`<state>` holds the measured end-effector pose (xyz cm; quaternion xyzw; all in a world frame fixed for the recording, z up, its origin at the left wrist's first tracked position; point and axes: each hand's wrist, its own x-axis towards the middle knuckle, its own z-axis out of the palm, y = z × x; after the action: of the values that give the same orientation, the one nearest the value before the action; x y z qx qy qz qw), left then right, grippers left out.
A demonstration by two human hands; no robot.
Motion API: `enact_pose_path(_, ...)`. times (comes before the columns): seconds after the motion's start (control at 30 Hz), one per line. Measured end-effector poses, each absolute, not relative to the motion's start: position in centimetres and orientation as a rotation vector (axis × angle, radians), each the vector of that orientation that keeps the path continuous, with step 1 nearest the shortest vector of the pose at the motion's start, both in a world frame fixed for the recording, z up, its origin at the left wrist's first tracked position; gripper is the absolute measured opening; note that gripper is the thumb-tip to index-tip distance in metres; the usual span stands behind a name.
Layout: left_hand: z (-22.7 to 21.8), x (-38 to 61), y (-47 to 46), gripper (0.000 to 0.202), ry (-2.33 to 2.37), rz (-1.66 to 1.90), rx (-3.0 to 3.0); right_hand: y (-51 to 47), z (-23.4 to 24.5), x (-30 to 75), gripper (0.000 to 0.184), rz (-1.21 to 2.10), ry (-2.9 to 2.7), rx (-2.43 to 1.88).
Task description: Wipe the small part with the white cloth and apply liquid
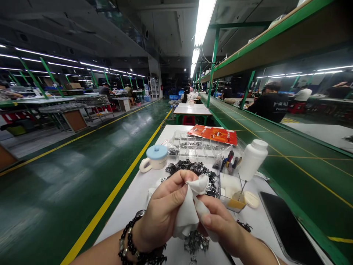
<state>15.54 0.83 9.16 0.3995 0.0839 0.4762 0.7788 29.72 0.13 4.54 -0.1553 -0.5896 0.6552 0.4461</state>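
Both bare hands close narrowly on a soft white cloth [190, 209]: the left hand [162, 209] pinches its upper fold between thumb and fingers, the right hand [217, 230] grips its lower fold, and whether anything small lies inside cannot be told. Just beyond the cloth lies a rough heap of small, glossy black metal pieces [193, 171], with a smaller pile of dark, silvery metal pieces [195, 243] just below it. Farther beyond the cloth stand a clear compartmented plastic tray [198, 145], a white plastic bottle [255, 158] and a white mug with a round blue lid [156, 158].
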Motion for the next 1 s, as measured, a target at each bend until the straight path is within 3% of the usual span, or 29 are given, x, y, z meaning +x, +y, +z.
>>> enact_pose_path(0.17, 10.4, 14.8, 0.5, 0.017, 0.287, 1.070, 0.827, 0.0, 5.5, 30.1, 0.034, 1.311, -1.734, -0.542)
enact_pose_path(0.4, 13.5, 10.3, 1.6, 0.025, 0.594, 1.673, 0.996, 0.8, 4.2, 30.3, 0.036, 1.429, -1.640, -0.489)
enact_pose_path(0.67, 10.4, 14.1, 2.1, 0.013, 0.496, 0.975, 1.110, 0.3, 4.5, 30.2, 0.035, 1.484, -1.549, -0.385)
enact_pose_path(1.0, 9.5, 14.4, 2.0, 0.012, 0.406, 0.967, 1.201, 0.4, 5.1, 30.4, 0.030, 1.338, -1.619, -0.490)
